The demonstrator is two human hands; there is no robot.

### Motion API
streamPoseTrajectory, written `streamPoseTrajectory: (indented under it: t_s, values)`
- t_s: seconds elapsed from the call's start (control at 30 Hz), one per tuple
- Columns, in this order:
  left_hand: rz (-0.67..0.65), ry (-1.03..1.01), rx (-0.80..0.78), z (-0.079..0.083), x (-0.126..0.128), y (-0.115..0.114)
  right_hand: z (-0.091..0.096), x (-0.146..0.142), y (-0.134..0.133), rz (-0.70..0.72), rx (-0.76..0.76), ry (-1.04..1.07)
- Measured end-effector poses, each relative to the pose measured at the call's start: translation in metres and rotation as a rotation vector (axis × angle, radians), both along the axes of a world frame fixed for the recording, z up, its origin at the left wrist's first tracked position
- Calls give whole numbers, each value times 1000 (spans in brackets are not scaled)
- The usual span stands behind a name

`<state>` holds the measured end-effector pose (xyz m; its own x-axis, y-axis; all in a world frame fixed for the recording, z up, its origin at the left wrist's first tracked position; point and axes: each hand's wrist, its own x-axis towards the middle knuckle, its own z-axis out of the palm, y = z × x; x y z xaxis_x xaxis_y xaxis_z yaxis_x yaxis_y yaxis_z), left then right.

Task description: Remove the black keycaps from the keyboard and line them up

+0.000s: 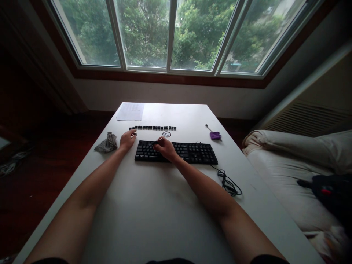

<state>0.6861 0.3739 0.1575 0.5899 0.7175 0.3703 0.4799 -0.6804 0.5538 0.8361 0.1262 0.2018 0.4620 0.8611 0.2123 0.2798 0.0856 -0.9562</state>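
Black keyboard (pixel 192 151): flat on the table (pixel 154 209); key removal seemingly in hand.
Right hand (pixel 166 148): pinching a small dark object (pixel 157 141) over its left part.
Left hand (pixel 127 139): by the keycap row (pixel 156 128); grip unclear.
Next move: likely calls for steadiness.

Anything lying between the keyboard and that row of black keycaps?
Yes: a small round object lies between the keyboard and the row of keycaps, just beyond the right hand. The left hand is near the row's left end.

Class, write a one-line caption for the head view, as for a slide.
Right hand over a black keyboard, left hand near a row of keycaps.
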Motion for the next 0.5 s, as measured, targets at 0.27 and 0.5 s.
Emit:
streamPoseTrajectory:
  t_s: [0.27,0.5]
  values:
    - [18,68,169,-6,30,28,-22,9,9,21,66,24]
    - [114,28,30,-11,47,57,-24,9,8,21,27,-28]
